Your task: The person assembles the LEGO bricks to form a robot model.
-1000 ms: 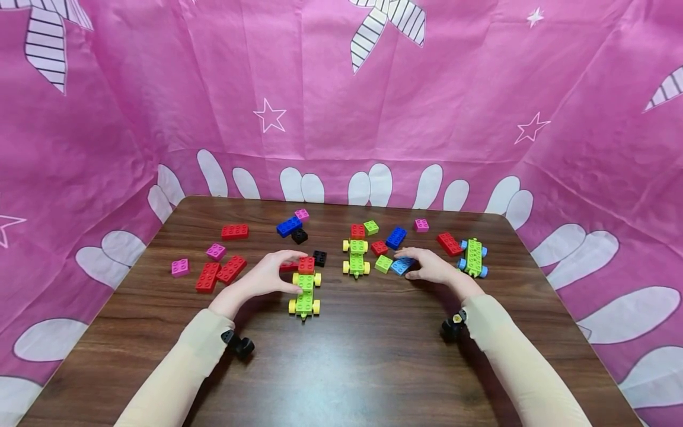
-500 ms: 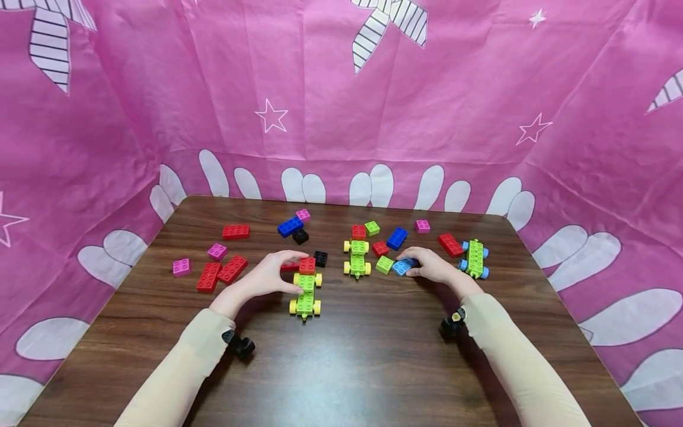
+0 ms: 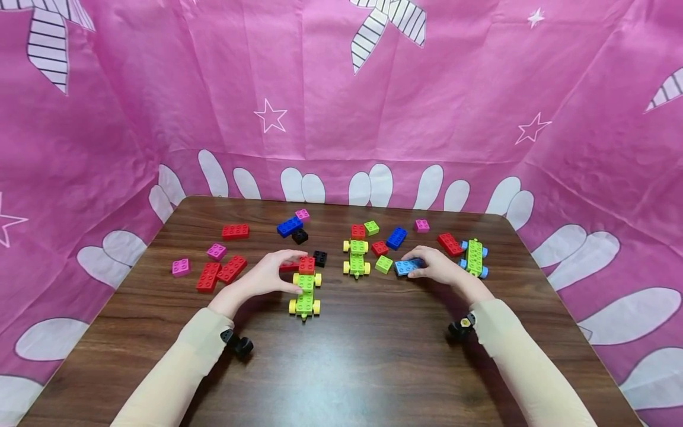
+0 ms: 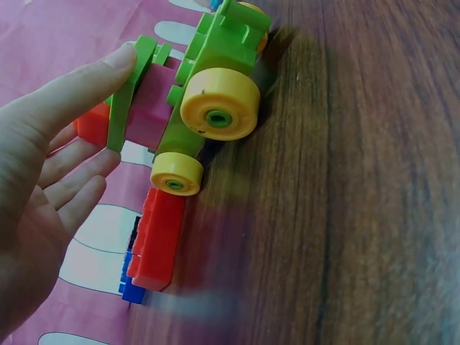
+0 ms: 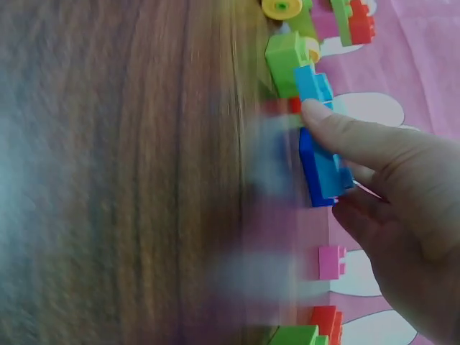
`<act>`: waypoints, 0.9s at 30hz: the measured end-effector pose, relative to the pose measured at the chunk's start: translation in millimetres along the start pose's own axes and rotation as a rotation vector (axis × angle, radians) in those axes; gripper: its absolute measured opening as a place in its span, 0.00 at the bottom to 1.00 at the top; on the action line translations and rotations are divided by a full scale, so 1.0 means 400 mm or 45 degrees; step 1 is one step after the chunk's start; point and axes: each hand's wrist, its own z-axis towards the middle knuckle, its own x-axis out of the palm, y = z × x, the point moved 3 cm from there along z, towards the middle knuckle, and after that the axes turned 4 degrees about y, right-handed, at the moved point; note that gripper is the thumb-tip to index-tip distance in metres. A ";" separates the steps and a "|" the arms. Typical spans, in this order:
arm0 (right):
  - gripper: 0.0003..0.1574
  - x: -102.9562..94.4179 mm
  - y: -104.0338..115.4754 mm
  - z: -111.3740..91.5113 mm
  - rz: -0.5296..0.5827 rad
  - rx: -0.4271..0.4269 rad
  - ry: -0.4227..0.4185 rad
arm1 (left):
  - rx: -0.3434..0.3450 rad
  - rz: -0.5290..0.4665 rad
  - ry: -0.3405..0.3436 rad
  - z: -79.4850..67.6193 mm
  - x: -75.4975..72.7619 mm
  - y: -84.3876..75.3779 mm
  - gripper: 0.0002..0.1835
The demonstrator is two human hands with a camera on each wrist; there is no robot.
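On the left, my left hand point(image 3: 265, 276) holds a toy car point(image 3: 305, 301) built of bricks, with a lime-green base and yellow wheels. In the left wrist view, its thumb lies on the green piece over a pink brick point(image 4: 149, 108), and the fingers are behind near a red brick point(image 4: 93, 123) on top. To the right, my right hand point(image 3: 439, 267) pinches a light blue brick point(image 3: 407, 268) between thumb and fingers. The right wrist view shows the thumb across this brick, with a dark blue brick point(image 5: 310, 169) behind it. A lime-green brick point(image 3: 383, 264) lies just to its left.
Between the hands stands another yellow-wheeled car point(image 3: 356, 258) with a red brick. A green base with blue wheels point(image 3: 474, 258) stands at the right beside a red brick point(image 3: 450, 244). Red bricks point(image 3: 208, 277), pink bricks point(image 3: 181, 267) and black bricks point(image 3: 319, 258) lie scattered on the wooden table point(image 3: 341, 362).
The light blue brick has turned and shifted slightly right in my right hand, whose wrist has also moved right. My left hand and its car have stayed in place.
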 end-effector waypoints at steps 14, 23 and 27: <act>0.22 0.056 0.123 -0.014 0.098 -0.107 -0.241 | 0.069 -0.017 -0.139 -0.003 -0.027 0.014 0.29; 0.21 0.123 0.193 -0.002 0.153 -0.167 -0.240 | -0.016 0.026 -0.296 0.007 -0.029 0.042 0.21; 0.21 0.144 0.220 0.000 0.163 -0.174 -0.211 | -0.056 0.038 -0.289 0.014 -0.028 0.055 0.23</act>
